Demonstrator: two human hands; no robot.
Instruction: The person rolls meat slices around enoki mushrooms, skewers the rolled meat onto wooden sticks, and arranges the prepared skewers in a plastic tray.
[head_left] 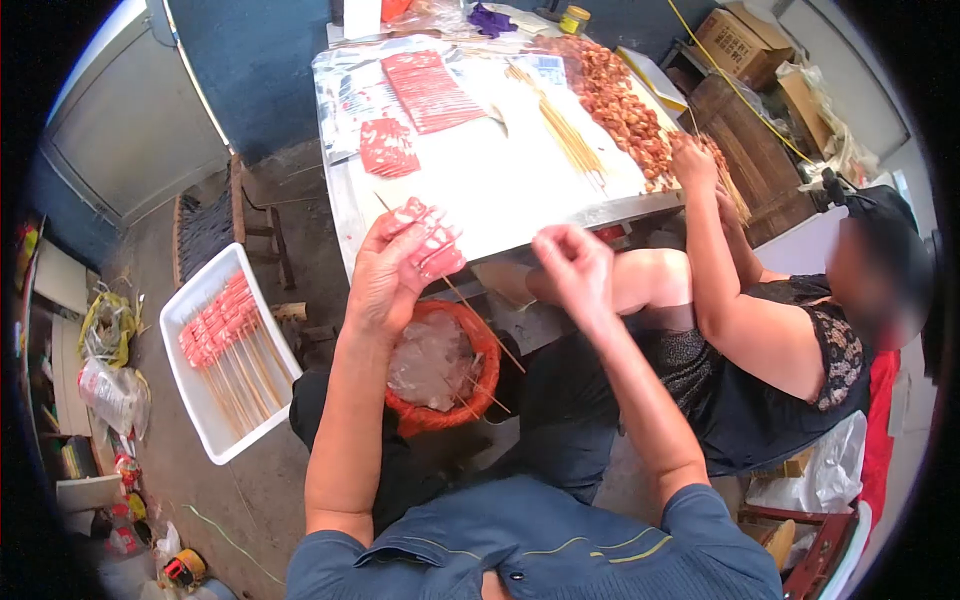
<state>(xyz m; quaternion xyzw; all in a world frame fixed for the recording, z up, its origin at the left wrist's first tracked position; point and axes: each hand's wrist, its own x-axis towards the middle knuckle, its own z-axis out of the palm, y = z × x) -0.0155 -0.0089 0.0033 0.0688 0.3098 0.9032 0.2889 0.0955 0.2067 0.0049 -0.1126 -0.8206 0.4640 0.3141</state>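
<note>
My left hand (385, 265) is closed round a piece of red, white-streaked meat (436, 250) threaded on a thin wooden skewer (485, 322), which slants down to the right. To the right, at the table's front edge, my right hand (575, 265) has its fingers pinched together; whether anything small is between them is hidden. On the white table (450, 195) beyond lie a small stack of sliced meat (388, 148), a larger slab of slices (430, 90) and loose skewers (560, 125). Below my hands is an orange-lined bucket (488, 360) with clear plastic inside.
A white tray (190, 400) of meat skewers (220, 325) stands at the left, beside a stool (210, 225). At the right a seated co-worker (760, 330) handles skewers near a pile of meat chunks (610, 95). Boxes (735, 45) stand at the back right.
</note>
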